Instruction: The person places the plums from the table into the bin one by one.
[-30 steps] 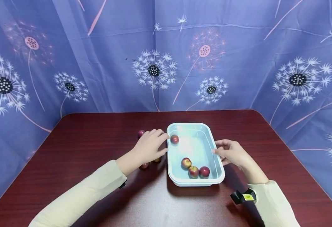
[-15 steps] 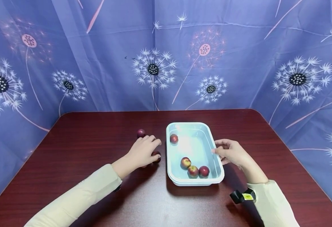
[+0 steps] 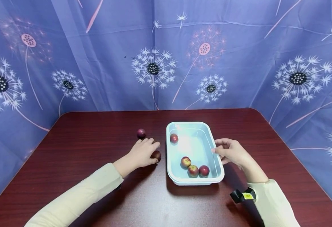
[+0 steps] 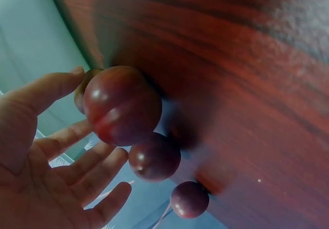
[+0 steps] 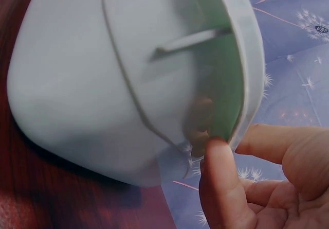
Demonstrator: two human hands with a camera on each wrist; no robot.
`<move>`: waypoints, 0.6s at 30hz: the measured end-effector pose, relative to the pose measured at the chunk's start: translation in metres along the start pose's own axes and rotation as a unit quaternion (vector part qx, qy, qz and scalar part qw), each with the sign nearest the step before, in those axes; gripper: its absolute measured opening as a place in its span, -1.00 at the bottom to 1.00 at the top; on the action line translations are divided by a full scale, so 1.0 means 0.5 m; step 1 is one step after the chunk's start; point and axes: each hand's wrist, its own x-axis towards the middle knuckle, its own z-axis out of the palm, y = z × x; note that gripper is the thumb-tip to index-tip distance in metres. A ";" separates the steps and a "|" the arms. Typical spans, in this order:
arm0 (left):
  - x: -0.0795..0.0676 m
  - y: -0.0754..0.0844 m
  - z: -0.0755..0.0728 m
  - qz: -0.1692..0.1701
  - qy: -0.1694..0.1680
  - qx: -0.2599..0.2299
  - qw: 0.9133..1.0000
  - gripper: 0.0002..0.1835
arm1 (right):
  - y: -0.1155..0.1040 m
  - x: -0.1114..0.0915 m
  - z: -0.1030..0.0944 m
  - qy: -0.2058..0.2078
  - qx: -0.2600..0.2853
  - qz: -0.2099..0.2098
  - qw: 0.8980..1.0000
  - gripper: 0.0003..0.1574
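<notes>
My left hand (image 3: 141, 153) is low over the table left of a pale blue plastic tub (image 3: 195, 180). Its thumb tip meets a dark red plum (image 3: 156, 155), with the index finger stretched along the plum's far side. In the left wrist view this plum (image 4: 81, 92) is partly behind a larger-looking, nearer plum (image 4: 122, 105); the fingers are spread and fairly straight. Two further plums, one in the middle (image 4: 154, 157) and one lowest (image 4: 189, 199), line up beyond it. My right hand (image 3: 229, 152) pinches the tub's right rim between thumb and fingers.
Several red and yellow plums lie in the tub, one (image 3: 174, 138) at its back left and the others, such as this red one (image 3: 204, 171), near its front. A plum (image 3: 141, 133) rests on the table (image 3: 97, 132) behind my left hand. A patterned blue curtain (image 3: 112, 63) surrounds the table.
My left hand has moved left from the tub's left rim and down to the plum on the table. My right hand keeps its hold on the rim.
</notes>
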 end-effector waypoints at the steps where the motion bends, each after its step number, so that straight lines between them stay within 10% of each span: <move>1: 0.000 0.001 0.000 0.002 -0.003 0.000 1.000 -0.53 | 0.000 0.000 0.000 0.000 0.001 0.000 1.000 -0.35; 18: 0.008 0.005 0.015 0.014 -0.008 0.016 1.000 -0.58 | -0.001 -0.001 -0.001 -0.007 0.001 -0.006 1.000 -0.33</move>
